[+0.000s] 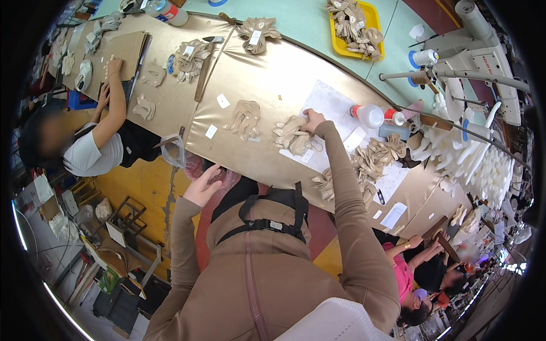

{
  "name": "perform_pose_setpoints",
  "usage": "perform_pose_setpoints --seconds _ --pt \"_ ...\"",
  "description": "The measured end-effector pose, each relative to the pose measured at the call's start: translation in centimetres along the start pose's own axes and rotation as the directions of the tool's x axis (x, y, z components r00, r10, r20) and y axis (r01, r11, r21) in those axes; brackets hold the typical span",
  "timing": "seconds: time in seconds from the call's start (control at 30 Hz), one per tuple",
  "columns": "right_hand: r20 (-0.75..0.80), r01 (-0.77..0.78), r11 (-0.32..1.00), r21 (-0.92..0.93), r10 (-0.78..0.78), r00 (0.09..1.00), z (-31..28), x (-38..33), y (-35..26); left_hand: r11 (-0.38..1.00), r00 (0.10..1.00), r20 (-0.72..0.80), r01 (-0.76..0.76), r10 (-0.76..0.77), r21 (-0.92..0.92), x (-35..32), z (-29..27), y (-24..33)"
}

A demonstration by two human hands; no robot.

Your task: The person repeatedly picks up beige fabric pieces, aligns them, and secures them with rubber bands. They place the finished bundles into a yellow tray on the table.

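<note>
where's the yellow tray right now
In the head view, the yellow tray sits at the top right on the green surface, heaped with tan cut pieces, beyond the tan table and left of the white machine.

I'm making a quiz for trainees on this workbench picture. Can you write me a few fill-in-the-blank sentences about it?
1. The right hand rests on a pile of tan cut pieces lying partly on a sheet of ____ paper.
2. The left hand hovers at the table edge holding ____.
3. The tray of tan pieces at the top is ____.
4. The clear plastic bottle has a ____ cap.

Missing words: white; nothing; yellow; red
</note>
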State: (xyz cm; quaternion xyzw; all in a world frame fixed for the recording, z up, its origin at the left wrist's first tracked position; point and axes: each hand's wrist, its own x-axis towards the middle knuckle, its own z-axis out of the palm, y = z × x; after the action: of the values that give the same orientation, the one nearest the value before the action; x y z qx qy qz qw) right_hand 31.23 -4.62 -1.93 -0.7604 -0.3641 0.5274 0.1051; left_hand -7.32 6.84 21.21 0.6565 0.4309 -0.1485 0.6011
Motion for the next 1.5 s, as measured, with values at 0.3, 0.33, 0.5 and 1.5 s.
perform_pose_setpoints --seconds 0.3,0.33,0.5,1.5 --pt "-0.407 0.186 0.923 -0.337 -0.321 0.855 5.3 -2.4 -0.3 1.000 1.000 -0.010 -0.010 0.010 -0.013 -0.3 0.8 -0.6" --pt "-0.426 0.179 0.927 -0.329 -0.315 0.848 5.6 -2.6 -0.1 1.000 1.000 -0.010 -0.023 0.022 -0.010 -0.3 0.9 -0.7" --pt "-0.376 0.321 0.911 -0.257 -0.401 0.836 5.8 -5.2 -1.5 0.991 0.991 -0.021 -0.132 0.132 -0.004 -0.2 1.1 -1.2" --pt "-0.168 0.504 0.705 -0.499 -0.649 0.742 -8.0 -33.2 -27.6 0.270 0.336 0.350 0.264 0.874 -0.926 2.2 11.0 11.9"
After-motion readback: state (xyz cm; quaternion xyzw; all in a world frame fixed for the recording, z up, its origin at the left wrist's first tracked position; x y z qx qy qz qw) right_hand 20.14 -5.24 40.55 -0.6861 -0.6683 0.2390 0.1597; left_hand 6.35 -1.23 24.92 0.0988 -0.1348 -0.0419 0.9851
